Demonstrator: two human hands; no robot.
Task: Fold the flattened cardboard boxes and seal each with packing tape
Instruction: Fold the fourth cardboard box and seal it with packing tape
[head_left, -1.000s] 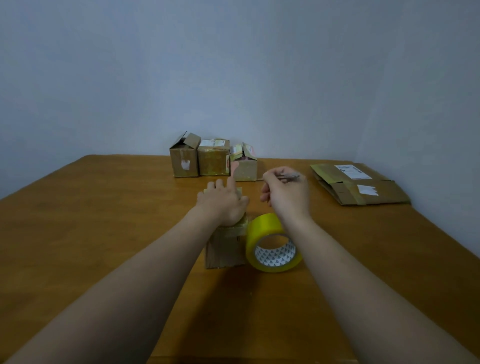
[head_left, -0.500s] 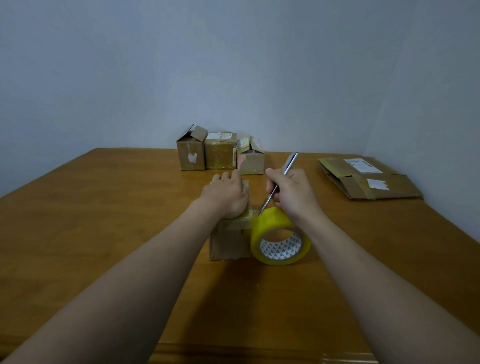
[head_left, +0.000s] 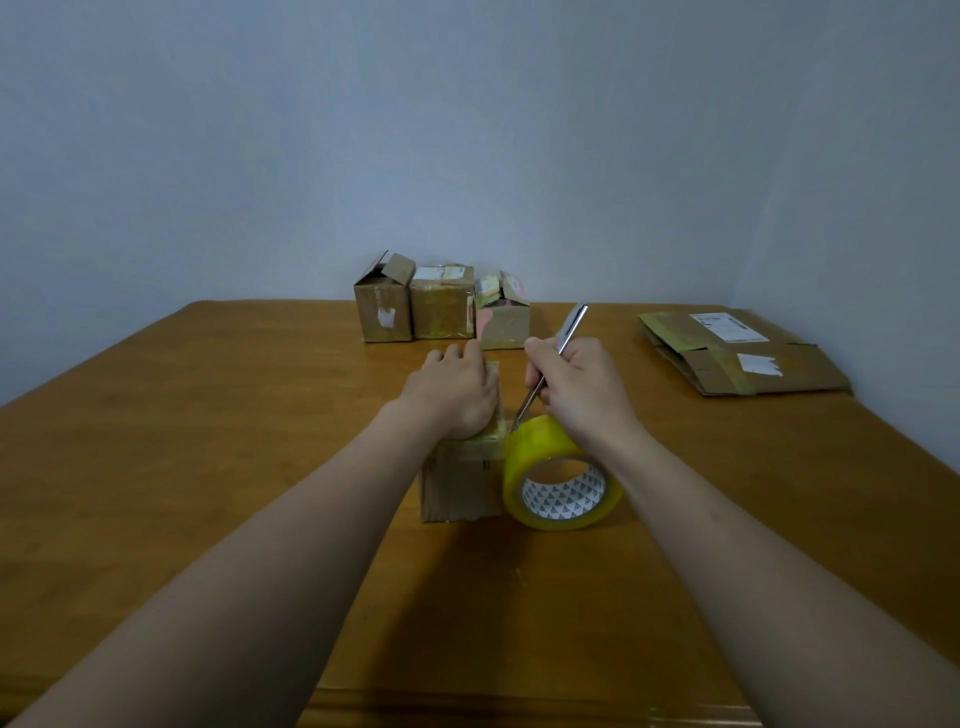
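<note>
A small folded cardboard box stands at the table's middle with tape across its top. My left hand lies on the box's top and presses it down. A yellow roll of packing tape stands on edge against the box's right side. My right hand grips a thin silver cutter, whose tip points down at the tape between the box's top edge and the roll.
Three small folded boxes stand in a row at the table's far edge by the wall. A stack of flattened cardboard boxes lies at the far right. The wooden table ends close to my body.
My right hand turned the cutter from lying level to pointing down and brought its tip to the tape by the box edge. My left hand stayed on the box top.
</note>
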